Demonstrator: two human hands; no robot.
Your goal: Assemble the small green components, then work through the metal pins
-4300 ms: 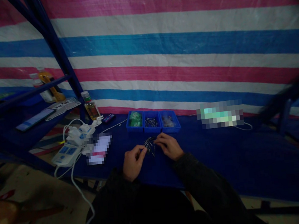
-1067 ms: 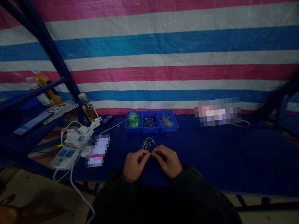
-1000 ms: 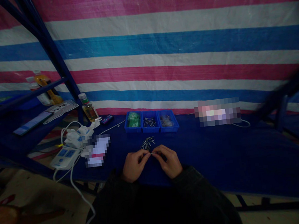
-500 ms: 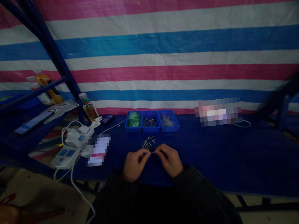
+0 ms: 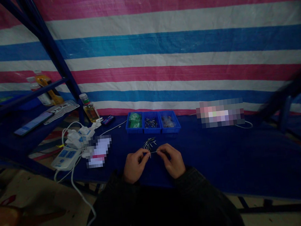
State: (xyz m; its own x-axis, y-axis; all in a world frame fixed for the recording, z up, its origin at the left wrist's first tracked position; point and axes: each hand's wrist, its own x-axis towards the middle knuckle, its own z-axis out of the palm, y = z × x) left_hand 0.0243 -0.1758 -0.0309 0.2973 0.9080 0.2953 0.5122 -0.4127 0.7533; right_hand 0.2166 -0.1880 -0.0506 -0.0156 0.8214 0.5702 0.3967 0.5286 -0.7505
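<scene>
My left hand [image 5: 136,164] and my right hand [image 5: 171,160] face each other low over the blue table. Between their fingertips runs a thin, light, pin-like piece [image 5: 154,152], with one end pinched in each hand. It is too small to name more exactly. Just beyond my fingers lies a loose pile of thin metal pieces [image 5: 150,142]. Behind the pile stand three joined blue bins: the left bin [image 5: 135,131] holds green pieces, the middle bin [image 5: 152,130] short metal pieces, and the right bin [image 5: 171,129] small clear or pale pieces.
On the left are a white power strip [image 5: 65,159] with plugs and cables, a blurred-out phone [image 5: 100,152] and a bottle [image 5: 90,108]. A pixelated object [image 5: 220,114] lies at the back right. Blue metal frame posts [image 5: 60,61] and a striped sheet [image 5: 176,52] bound the table.
My hands have drawn slightly apart, the right one moving a little right and away from me. More of the thin piece shows between the fingertips.
</scene>
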